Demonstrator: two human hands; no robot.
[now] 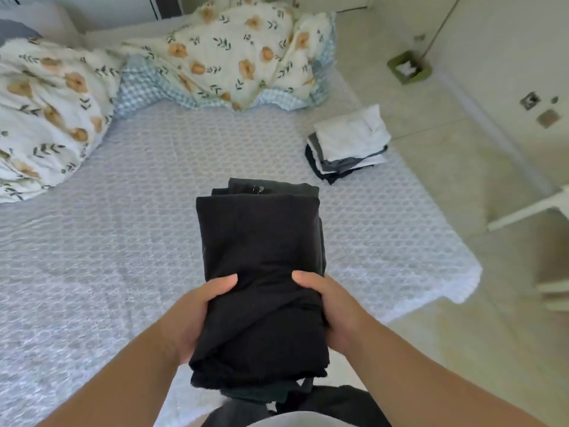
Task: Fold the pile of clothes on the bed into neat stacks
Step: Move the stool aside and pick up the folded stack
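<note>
Both hands are on a folded black bundle (261, 272), held up in front of the body over the near edge of the bed (123, 241). It looks like several dark garments stacked and folded together; layered edges show at the far end and at the near bottom edge.

Grip: left hand (191, 318) clamps the left side, thumb (224, 280) pressed on top, fingers wrapped underneath out of sight. Right hand (332, 306) mirrors it on the right side, thumb on top. Both are closed around the near half of the bundle. The far half cantilevers out unsupported.

Handling call:
- Soft, limp fabric with no stiffness. The far end will probably droop or fan open if tilted.
- Light to moderate weight, judging from the thickness. No fragility concern.
- The matte knit looks grippy, not slick, but the layers can shear against each other.
- Best hold is side clamps nearer mid-length, or palms flat beneath, keeping the layers squeezed together.
- One loose dark piece hangs at the near bottom edge. It could pull out on set-down.

The other folded stack (348, 146), white on top of grey and black layers, sits at the right edge of the bed, well apart from the bundle. A floral duvet (231, 50) is bunched at the head end.
</note>
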